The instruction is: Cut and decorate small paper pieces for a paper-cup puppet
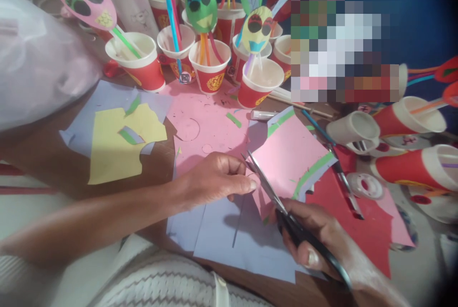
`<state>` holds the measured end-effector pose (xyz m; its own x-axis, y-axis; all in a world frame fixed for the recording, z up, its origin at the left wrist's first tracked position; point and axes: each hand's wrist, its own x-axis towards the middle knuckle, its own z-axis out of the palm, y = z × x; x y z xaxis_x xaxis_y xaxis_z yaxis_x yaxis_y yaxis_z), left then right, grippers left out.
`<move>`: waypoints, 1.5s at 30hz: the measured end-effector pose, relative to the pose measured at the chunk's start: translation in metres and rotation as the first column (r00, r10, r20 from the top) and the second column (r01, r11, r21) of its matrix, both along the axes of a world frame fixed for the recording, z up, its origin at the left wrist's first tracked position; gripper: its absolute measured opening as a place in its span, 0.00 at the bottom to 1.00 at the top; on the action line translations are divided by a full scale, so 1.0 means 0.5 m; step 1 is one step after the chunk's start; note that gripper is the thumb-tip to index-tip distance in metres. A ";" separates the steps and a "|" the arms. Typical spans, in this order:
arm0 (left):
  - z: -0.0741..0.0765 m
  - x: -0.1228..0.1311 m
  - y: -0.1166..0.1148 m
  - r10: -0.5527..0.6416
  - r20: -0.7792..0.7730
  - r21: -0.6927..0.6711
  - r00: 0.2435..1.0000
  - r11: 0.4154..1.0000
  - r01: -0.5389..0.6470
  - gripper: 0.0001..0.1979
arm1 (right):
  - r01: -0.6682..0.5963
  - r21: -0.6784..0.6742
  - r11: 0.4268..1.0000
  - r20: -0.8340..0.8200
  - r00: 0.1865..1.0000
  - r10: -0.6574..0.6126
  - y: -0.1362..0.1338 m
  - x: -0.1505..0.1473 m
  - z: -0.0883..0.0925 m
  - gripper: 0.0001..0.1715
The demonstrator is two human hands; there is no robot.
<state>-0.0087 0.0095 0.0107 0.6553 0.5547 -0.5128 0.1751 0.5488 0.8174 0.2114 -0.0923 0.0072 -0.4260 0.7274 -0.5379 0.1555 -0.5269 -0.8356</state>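
My right hand grips black-handled scissors, whose open blades point up and left into a pink paper sheet with green and lilac strips along its edges. My left hand pinches the left edge of that pink sheet, thumb on top, fingers curled. Both hands work above lilac paper sheets on the brown table.
Several red paper cups holding straws with paper faces stand at the back. Tipped cups lie at the right. A yellow sheet, a larger pink sheet, red paper, a tape roll and pencils lie around.
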 end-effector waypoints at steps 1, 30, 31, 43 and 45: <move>0.001 0.001 -0.001 0.016 0.004 0.001 1.000 1.000 -0.016 0.09 | 0.004 0.005 1.000 -0.023 1.000 -0.004 0.002 -0.001 -0.001 0.33; -0.008 0.007 -0.015 0.159 0.060 0.004 0.985 0.987 -0.160 0.10 | -0.033 0.106 0.994 0.038 0.999 0.029 -0.006 -0.024 -0.003 0.34; -0.008 0.008 -0.014 0.163 0.058 0.008 0.985 0.986 -0.164 0.10 | -0.029 0.110 0.994 0.041 0.999 0.025 -0.007 -0.024 -0.005 0.34; -0.003 0.012 -0.017 0.172 0.024 -0.005 0.985 0.985 -0.172 0.08 | -0.031 0.102 0.994 0.060 0.998 0.025 0.002 -0.033 0.010 0.32; -0.002 0.012 -0.016 0.168 0.018 -0.001 0.986 0.986 -0.168 0.08 | -0.020 0.103 0.994 0.052 0.999 0.014 0.002 -0.033 0.009 0.31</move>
